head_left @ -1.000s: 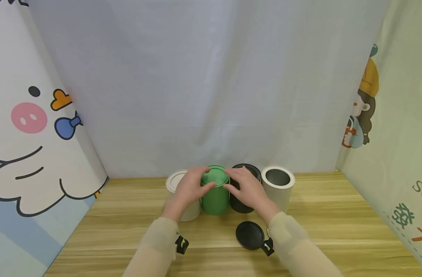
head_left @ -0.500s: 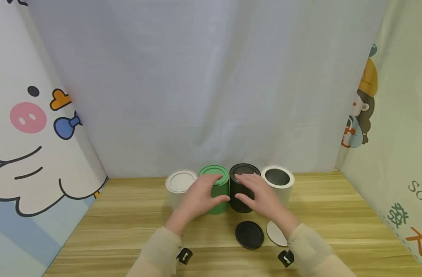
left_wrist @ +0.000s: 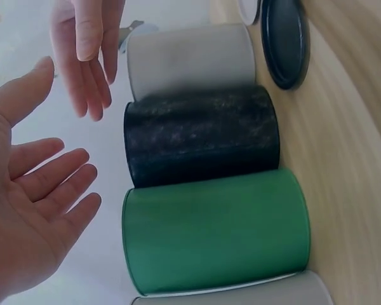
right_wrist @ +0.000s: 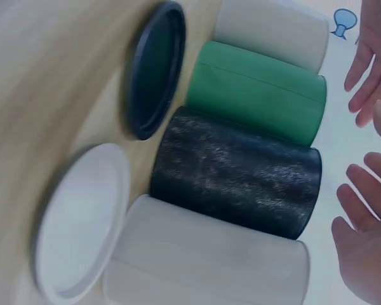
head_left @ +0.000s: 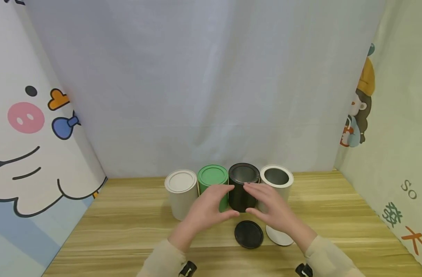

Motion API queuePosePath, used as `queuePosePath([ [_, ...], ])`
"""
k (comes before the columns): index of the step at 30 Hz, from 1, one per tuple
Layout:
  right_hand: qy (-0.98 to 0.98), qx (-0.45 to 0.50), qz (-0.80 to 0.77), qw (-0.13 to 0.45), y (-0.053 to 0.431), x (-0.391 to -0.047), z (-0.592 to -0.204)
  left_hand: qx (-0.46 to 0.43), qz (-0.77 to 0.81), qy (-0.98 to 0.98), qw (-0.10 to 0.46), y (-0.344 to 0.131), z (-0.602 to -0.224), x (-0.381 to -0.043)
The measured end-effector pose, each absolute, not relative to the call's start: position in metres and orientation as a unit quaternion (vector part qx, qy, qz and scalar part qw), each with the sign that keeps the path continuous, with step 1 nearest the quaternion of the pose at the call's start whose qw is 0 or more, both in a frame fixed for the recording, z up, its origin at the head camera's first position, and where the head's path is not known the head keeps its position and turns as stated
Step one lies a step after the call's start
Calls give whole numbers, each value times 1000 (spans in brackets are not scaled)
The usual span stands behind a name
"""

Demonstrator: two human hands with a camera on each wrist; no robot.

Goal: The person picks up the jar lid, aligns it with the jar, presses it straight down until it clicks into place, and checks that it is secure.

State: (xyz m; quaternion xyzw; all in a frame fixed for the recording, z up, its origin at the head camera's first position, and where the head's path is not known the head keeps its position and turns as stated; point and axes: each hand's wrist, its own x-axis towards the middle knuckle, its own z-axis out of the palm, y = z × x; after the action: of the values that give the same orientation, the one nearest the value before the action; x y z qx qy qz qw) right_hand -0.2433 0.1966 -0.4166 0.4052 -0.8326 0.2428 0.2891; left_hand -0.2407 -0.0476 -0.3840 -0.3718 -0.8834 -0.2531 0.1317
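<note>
My left hand and right hand hover above canister height, fingers extended and bent a little, facing each other. Neither holds anything; in both wrist views, gaps separate them from the canisters. A row of canisters stands upright: a lidded white canister, a lidded green canister, a black canister and a white canister with a dark open mouth. Whether the black canister's dark top is covered, I cannot tell. A round black lid lies flat in front, beside a round white lid, partly hidden by the right forearm.
The wood-grain table carries everything. Behind the row hangs a pale grey curtain. Printed cloth panels stand at the left and right. Neighbouring canisters stand very close together.
Both hands have drawn back toward me and drifted right, from around the green canister's top. The row and the lids keep their places; the white lid shows more now.
</note>
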Motion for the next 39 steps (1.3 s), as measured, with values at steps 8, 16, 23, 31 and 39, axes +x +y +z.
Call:
queuePosePath([
  [8, -832, 412, 246, 280, 206, -235, -431, -370, -264, -883, 118, -38, -409, -235],
  [16, -851, 403, 225, 250, 215, -228, -449, -370, -255, -887, 102, -30, -436, -232],
  [23, -875, 387, 203, 206, 222, -223, -460, -368, -221, -898, 97, -25, -452, -235],
  [31, -879, 396, 191, 185, 228, -219, -466, -381, -182, -903, 75, -21, -465, -237],
  [39, -884, 398, 184, 162, 232, -222, -477, -398, -153, -901, 81, -16, -476, -240],
])
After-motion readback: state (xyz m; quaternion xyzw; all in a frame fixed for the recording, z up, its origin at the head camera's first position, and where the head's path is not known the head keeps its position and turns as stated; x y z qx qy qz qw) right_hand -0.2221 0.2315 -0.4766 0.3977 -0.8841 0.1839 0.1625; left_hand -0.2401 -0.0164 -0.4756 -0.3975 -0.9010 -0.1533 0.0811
